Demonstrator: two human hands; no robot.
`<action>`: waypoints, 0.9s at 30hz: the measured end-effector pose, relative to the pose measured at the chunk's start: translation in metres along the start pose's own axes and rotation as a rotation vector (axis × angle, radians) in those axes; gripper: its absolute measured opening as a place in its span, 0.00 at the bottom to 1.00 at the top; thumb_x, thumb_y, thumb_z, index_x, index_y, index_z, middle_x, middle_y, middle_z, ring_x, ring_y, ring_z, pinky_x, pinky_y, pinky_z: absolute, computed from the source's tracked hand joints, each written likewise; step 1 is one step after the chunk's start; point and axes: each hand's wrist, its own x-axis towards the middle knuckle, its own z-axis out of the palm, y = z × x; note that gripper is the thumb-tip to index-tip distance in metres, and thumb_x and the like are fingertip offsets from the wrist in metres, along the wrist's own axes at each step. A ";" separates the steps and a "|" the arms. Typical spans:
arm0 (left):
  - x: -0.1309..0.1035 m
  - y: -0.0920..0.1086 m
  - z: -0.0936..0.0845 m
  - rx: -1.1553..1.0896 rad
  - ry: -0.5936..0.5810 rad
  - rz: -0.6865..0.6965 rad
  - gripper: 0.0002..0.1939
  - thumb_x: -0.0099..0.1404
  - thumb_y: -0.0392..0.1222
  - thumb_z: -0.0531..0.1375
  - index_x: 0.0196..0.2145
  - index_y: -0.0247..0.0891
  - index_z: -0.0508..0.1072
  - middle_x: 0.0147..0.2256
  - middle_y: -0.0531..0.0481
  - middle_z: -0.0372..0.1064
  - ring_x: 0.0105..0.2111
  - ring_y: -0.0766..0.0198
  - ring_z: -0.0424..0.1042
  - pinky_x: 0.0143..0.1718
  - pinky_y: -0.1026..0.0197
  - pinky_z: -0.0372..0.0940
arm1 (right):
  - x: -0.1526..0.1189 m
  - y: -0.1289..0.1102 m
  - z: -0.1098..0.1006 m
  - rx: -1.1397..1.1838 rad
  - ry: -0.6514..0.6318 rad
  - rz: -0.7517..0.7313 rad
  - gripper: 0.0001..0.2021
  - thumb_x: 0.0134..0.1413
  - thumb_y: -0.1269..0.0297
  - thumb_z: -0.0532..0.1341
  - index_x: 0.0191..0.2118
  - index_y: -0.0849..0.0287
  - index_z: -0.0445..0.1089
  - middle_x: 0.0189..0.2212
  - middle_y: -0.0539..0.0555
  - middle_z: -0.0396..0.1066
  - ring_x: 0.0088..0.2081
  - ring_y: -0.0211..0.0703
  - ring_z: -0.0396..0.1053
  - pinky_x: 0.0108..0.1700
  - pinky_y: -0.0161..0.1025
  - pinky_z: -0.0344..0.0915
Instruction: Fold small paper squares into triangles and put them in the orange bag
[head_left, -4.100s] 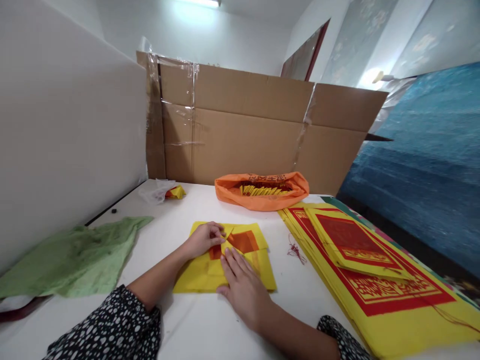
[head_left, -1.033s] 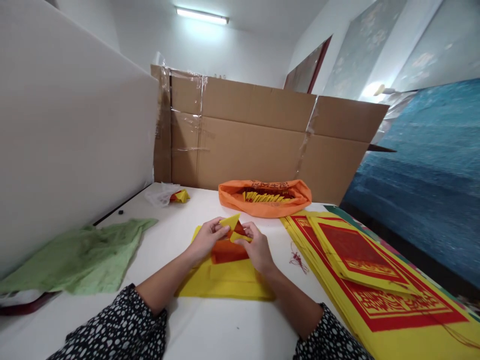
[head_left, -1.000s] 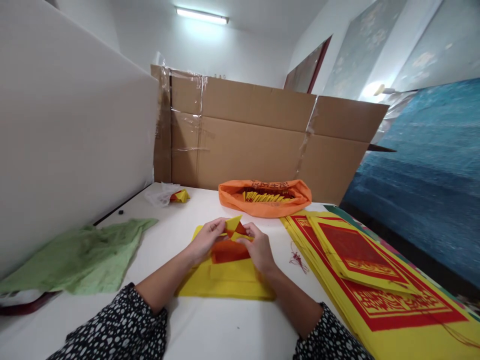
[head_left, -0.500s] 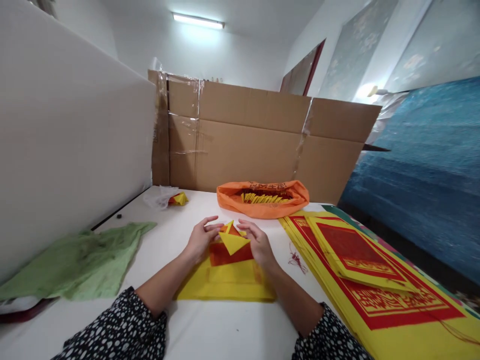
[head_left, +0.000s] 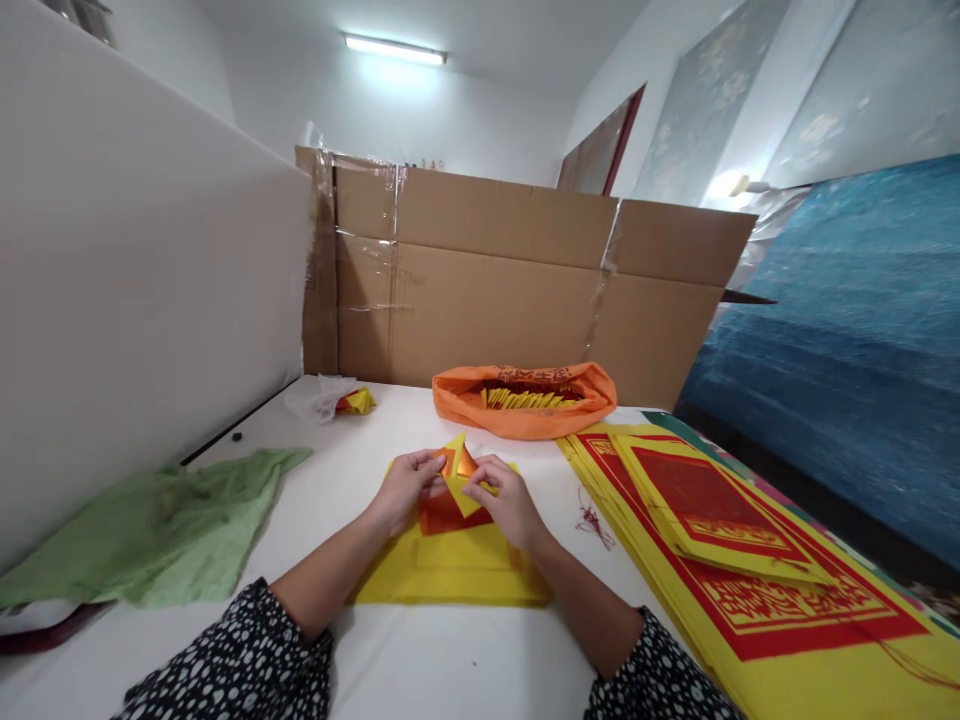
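A small folded yellow paper piece (head_left: 463,492) with an orange, shiny inside is held up between both hands. My left hand (head_left: 405,487) pinches its left side, fingers closed on it. On the right side, my right hand (head_left: 501,494) grips the paper's edge between thumb and fingertips. Beneath them lies a stack of yellow paper sheets (head_left: 450,585) with a red-orange patch on top, on the white table (head_left: 420,660).
Behind stands an orange bag (head_left: 517,425) holding rows of folded yellow pieces, before a cardboard wall (head_left: 487,300). Printed red-and-yellow sheets (head_left: 750,550) and red threads (head_left: 595,522) lie right. At left are a green cloth (head_left: 165,530) and a plastic bag (head_left: 319,398).
Both hands have closed in on the folded paper, the right fingers moving down and left over its front. The paper's tip stands higher and its front flap has turned slightly.
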 end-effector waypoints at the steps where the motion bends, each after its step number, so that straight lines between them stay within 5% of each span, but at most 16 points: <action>1: 0.000 0.000 0.000 -0.023 0.008 -0.030 0.10 0.60 0.40 0.66 0.37 0.31 0.75 0.31 0.43 0.76 0.27 0.64 0.76 0.32 0.64 0.71 | 0.000 0.000 0.000 -0.006 0.031 -0.006 0.09 0.54 0.60 0.61 0.26 0.57 0.66 0.36 0.52 0.70 0.39 0.44 0.68 0.44 0.40 0.63; 9: -0.001 0.004 0.000 -0.105 0.015 -0.103 0.07 0.65 0.39 0.60 0.35 0.31 0.74 0.31 0.44 0.75 0.24 0.66 0.75 0.31 0.65 0.73 | 0.000 0.001 0.004 -0.105 0.279 0.091 0.11 0.56 0.60 0.58 0.25 0.56 0.61 0.28 0.50 0.70 0.32 0.41 0.67 0.37 0.37 0.62; 14: -0.005 0.000 0.007 0.017 -0.043 -0.017 0.11 0.59 0.44 0.67 0.33 0.32 0.76 0.33 0.43 0.77 0.27 0.64 0.76 0.35 0.64 0.71 | -0.001 0.000 0.002 -0.270 0.217 -0.007 0.10 0.54 0.63 0.59 0.24 0.55 0.62 0.26 0.49 0.65 0.31 0.41 0.64 0.37 0.38 0.61; 19: -0.004 -0.002 0.006 0.102 -0.029 0.020 0.14 0.56 0.47 0.68 0.32 0.34 0.76 0.29 0.48 0.76 0.24 0.66 0.73 0.31 0.65 0.69 | -0.002 -0.005 0.001 -0.199 0.033 -0.096 0.06 0.52 0.62 0.63 0.27 0.55 0.68 0.32 0.51 0.66 0.36 0.43 0.66 0.40 0.39 0.63; 23: -0.001 0.001 0.003 0.118 0.037 0.052 0.14 0.55 0.48 0.68 0.32 0.34 0.75 0.27 0.50 0.74 0.24 0.67 0.72 0.31 0.65 0.69 | -0.004 -0.002 0.001 -0.087 0.144 0.099 0.15 0.46 0.58 0.67 0.39 0.54 0.65 0.34 0.50 0.69 0.35 0.43 0.68 0.36 0.39 0.65; 27: -0.001 0.002 0.002 0.092 0.042 0.116 0.20 0.49 0.45 0.71 0.38 0.34 0.74 0.27 0.52 0.71 0.26 0.67 0.71 0.33 0.64 0.69 | -0.004 0.005 0.003 0.050 0.103 0.215 0.16 0.47 0.59 0.65 0.41 0.55 0.63 0.25 0.46 0.68 0.27 0.41 0.67 0.30 0.36 0.62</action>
